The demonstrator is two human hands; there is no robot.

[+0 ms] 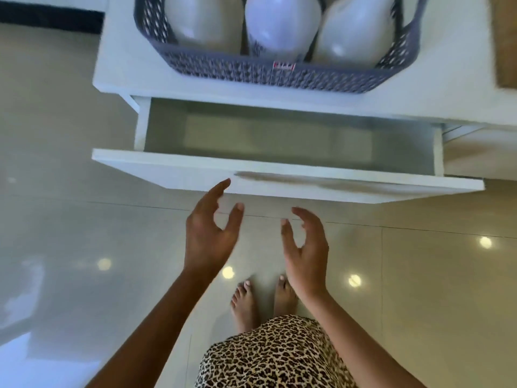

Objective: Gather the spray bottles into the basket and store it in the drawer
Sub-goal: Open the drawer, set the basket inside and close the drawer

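Note:
A grey woven basket sits on the white cabinet top and holds three white spray bottles lying side by side. Below it the white drawer is pulled out, and nothing lies inside it. My left hand hovers just in front of the drawer's front panel, fingers spread and holding nothing. My right hand is beside it, a little lower, also open with curled fingers. Neither hand touches the drawer or the basket.
Glossy beige floor tiles spread below the cabinet. My bare feet stand close to the drawer front, above a leopard-print garment. A brown mat or board lies on the cabinet top at the right edge.

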